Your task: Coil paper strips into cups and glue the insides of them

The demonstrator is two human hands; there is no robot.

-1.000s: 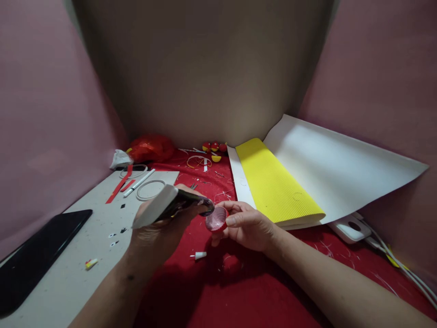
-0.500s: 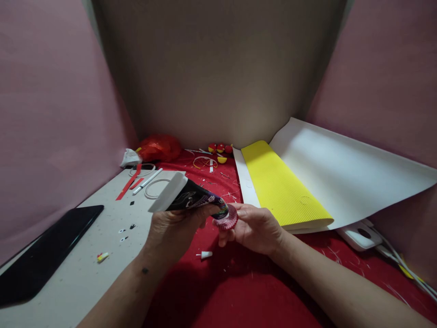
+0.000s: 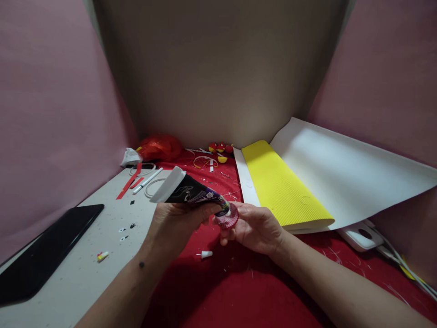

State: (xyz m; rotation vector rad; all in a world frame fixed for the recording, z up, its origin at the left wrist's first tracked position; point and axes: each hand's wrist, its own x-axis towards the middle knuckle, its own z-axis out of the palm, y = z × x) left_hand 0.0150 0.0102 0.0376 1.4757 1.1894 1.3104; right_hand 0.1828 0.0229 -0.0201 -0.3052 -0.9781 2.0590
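My left hand [image 3: 184, 228] is closed round a black glue tube [image 3: 194, 191] with a white flat end, tilted with its nozzle down to the right. The nozzle end meets a small round red ribbed paper disc [image 3: 228, 219]. My right hand [image 3: 256, 228] pinches this disc at its edge, fingers partly beneath it. On the red cloth below the hands lies a small white cone-shaped cap [image 3: 206, 254] with a thin pin.
At left, a pale board [image 3: 82, 273] bears a black phone-like slab [image 3: 51, 250], red strips [image 3: 131, 180], a white pen [image 3: 148, 180] and paper eyes. Yellow corrugated paper [image 3: 283, 187] and a white sheet [image 3: 341, 173] lie right. Small red-yellow balls [image 3: 218, 147] sit at the back.
The glue tube's flat end has tipped slightly, and my left hand has shifted a little with it. The right hand and the disc stay nearly in place.
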